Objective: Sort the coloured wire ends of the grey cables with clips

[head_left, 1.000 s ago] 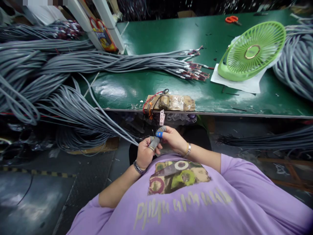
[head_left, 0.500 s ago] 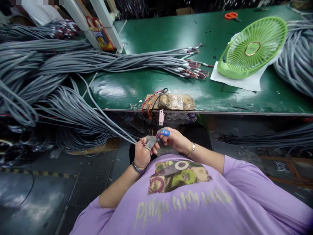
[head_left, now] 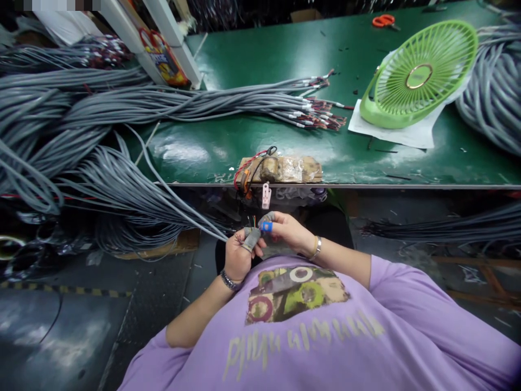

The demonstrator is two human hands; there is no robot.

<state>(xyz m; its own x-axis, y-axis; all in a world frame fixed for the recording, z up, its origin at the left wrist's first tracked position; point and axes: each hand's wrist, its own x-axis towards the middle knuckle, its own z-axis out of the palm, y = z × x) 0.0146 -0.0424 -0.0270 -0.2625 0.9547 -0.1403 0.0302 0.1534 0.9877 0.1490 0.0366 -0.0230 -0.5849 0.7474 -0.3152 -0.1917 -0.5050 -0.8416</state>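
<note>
In front of my belly, just below the table edge, my left hand (head_left: 240, 252) is closed on the end of a grey cable (head_left: 209, 227) that runs down from the table's left. Thin coloured wires (head_left: 253, 221) stick up between the fingers. My right hand (head_left: 285, 229) is pinched at the wire ends right beside the left fingertips, closed on the wires. Grey covers sit on some fingers of both hands, and blue tape wraps one right finger. The exact wire tips are hidden by the fingers.
Bundles of grey cables (head_left: 183, 103) with stripped ends lie across the green table (head_left: 264, 54). A wooden block (head_left: 299, 169) sits at its front edge, a pink clip (head_left: 266, 196) hanging below. A green fan (head_left: 419, 76), orange-handled scissors (head_left: 383, 21) and coiled cable (head_left: 494, 92) are at the right.
My right hand has moved slightly left, its fingers closing in against the left fingertips and the wires. The left hand has hardly moved. The view has shifted slightly.
</note>
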